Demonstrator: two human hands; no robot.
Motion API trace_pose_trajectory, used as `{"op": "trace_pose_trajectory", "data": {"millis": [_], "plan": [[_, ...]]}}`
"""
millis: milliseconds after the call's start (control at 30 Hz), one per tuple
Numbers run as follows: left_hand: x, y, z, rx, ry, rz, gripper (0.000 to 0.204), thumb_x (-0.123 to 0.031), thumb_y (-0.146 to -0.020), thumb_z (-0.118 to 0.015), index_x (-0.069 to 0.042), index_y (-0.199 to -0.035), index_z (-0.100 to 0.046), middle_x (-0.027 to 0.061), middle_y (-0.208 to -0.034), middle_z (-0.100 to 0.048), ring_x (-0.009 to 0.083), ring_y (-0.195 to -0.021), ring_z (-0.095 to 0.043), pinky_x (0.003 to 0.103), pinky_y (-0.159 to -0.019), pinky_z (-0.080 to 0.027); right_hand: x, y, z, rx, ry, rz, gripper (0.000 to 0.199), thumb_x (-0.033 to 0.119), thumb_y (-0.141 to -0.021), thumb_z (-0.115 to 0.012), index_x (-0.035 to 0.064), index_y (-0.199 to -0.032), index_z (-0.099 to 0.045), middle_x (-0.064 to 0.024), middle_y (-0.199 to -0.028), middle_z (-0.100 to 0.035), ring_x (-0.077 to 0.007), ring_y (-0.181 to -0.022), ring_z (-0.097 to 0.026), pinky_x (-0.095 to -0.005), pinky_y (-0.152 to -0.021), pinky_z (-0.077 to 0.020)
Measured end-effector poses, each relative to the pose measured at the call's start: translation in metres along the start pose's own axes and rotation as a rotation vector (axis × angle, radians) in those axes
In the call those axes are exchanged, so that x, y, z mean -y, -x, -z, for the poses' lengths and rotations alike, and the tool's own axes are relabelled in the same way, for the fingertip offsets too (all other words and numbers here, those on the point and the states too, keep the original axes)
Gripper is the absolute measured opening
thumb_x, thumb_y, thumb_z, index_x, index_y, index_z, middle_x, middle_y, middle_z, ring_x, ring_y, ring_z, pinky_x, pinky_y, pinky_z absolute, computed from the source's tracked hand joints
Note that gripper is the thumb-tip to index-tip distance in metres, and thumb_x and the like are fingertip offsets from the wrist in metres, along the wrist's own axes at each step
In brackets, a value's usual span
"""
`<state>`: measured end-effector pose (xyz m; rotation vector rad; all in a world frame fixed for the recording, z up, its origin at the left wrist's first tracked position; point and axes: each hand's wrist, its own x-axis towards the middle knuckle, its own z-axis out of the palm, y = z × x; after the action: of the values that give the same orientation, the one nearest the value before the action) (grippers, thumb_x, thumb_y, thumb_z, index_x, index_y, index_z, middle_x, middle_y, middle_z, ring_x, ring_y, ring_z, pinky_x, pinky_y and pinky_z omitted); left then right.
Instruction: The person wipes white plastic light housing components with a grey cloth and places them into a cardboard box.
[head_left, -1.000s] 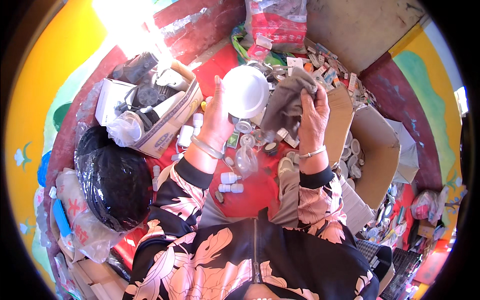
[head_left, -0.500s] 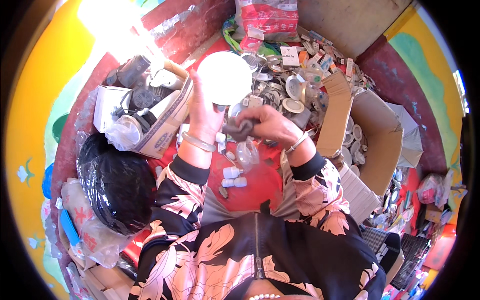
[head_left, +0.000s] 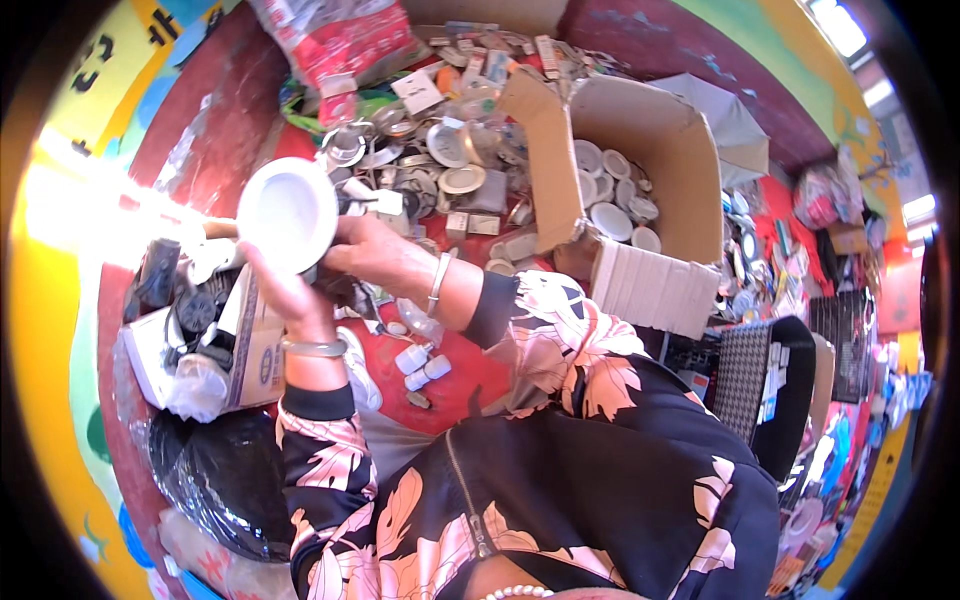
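Note:
A white round downlight (head_left: 288,214), its middle sunk below a broad rim, is gripped in my left hand (head_left: 282,292) over the open carton at left. My right hand (head_left: 378,250) reaches in from the right to the light's edge, its fingertips hidden behind it. A dark bit of the grey cloth shows beneath that hand, mostly covered. Small white bottles (head_left: 424,368) lie on the red ground sheet (head_left: 465,385) below my hands.
At left stands a carton (head_left: 262,345) of dark and white fittings, with a black plastic bag (head_left: 225,480) nearer me. Loose round lights and small boxes are heaped ahead. A cardboard box (head_left: 675,150) at right holds several white discs. A basket (head_left: 735,385) stands nearer right.
My view has swung to the right. The downlight is tilted so its sunken middle shows. My right hand, with the grey cloth, has come from below the light up to its edge.

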<state>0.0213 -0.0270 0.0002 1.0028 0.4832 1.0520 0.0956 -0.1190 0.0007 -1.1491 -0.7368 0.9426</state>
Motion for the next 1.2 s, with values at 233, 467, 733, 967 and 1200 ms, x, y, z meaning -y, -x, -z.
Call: {"op": "trace_pose_trajectory", "data": {"millis": [233,467,733,967,1200], "plan": [[-0.002,0.004,-0.002,0.044,-0.008,0.107,0.058,-0.047,-0.096,-0.024,-0.004,-0.133,-0.037,0.0123,-0.127,-0.049,0.0275,-0.116,-0.048,0.040,-0.097,-0.039,0.037,0.005,0.031,-0.243,0.502,0.187,0.034,0.028,-0.085,-0.061,-0.0037,-0.097,-0.056,-0.0156,-0.073,-0.062,-0.0205,-0.061,-0.061,-0.0323,-0.056,-0.0469],[0.008,0.011,-0.015,0.133,-0.086,0.074,0.067,-0.056,-0.093,-0.024,-0.003,-0.133,-0.035,0.0128,-0.130,-0.046,0.0269,-0.117,-0.046,0.040,-0.098,-0.037,0.062,0.022,0.058,-0.194,0.448,0.181,0.028,0.020,-0.086,-0.058,-0.0068,-0.094,-0.055,-0.0141,-0.069,-0.060,-0.0188,-0.058,-0.061,-0.0322,-0.051,-0.0477],[0.022,-0.012,-0.028,0.366,-0.043,0.247,0.069,-0.056,-0.093,-0.026,0.002,-0.124,-0.047,0.0120,-0.091,-0.059,0.0101,-0.065,-0.048,0.018,-0.055,-0.036,0.138,0.061,0.171,-0.471,0.024,0.245,0.023,0.016,-0.085,-0.060,-0.0060,-0.091,-0.057,-0.0117,-0.076,-0.063,-0.0195,-0.062,-0.065,-0.0264,-0.052,-0.0542],[0.036,-0.005,-0.040,0.360,-0.199,0.277,0.051,-0.043,-0.092,-0.042,0.003,-0.110,-0.054,0.0067,-0.080,-0.060,0.0069,-0.063,-0.045,0.019,-0.059,-0.036,0.183,0.135,0.338,-0.778,0.119,0.289,0.024,0.017,-0.084,-0.065,0.0005,-0.100,-0.060,-0.0055,-0.079,-0.061,-0.0134,-0.058,-0.058,-0.0204,-0.048,-0.0483],[0.070,-0.007,-0.042,0.433,-0.383,0.331,0.049,-0.041,-0.092,-0.044,0.005,-0.109,-0.054,0.0073,-0.080,-0.059,0.0075,-0.065,-0.046,0.019,-0.061,-0.036,0.099,0.180,0.497,-1.073,0.001,0.022,0.015,0.011,-0.084,-0.060,-0.0006,-0.093,-0.055,-0.0073,-0.071,-0.059,-0.0169,-0.057,-0.060,-0.0234,-0.046,-0.0486]]}}
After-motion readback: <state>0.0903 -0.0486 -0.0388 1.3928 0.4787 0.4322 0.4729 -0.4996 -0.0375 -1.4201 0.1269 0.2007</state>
